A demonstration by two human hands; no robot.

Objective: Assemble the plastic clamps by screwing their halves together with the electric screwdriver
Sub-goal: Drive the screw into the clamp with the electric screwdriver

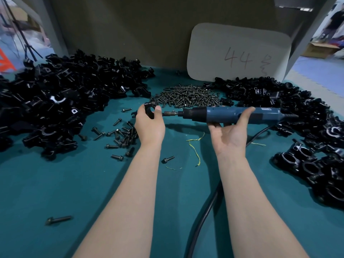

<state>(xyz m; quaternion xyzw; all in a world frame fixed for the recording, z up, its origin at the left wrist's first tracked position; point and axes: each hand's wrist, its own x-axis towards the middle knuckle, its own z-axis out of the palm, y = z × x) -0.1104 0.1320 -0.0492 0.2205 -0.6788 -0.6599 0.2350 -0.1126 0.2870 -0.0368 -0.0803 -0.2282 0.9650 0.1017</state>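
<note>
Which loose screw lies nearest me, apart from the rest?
The lone screw at lower left on the green mat, lying by itself, much nearer than the scattered screws beside the left hand.

Soft, even light falls from above, casting faint shadows on the teal table (55, 183). Wide-angle distortion bends the edges; the far corners are blurred.

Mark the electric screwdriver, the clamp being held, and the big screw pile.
electric screwdriver (223, 113): head view, middle of its blue body.
clamp (149, 105): head view, black upper rim above its hole.
screw pile (188, 97): head view, centre of the heap.
</note>
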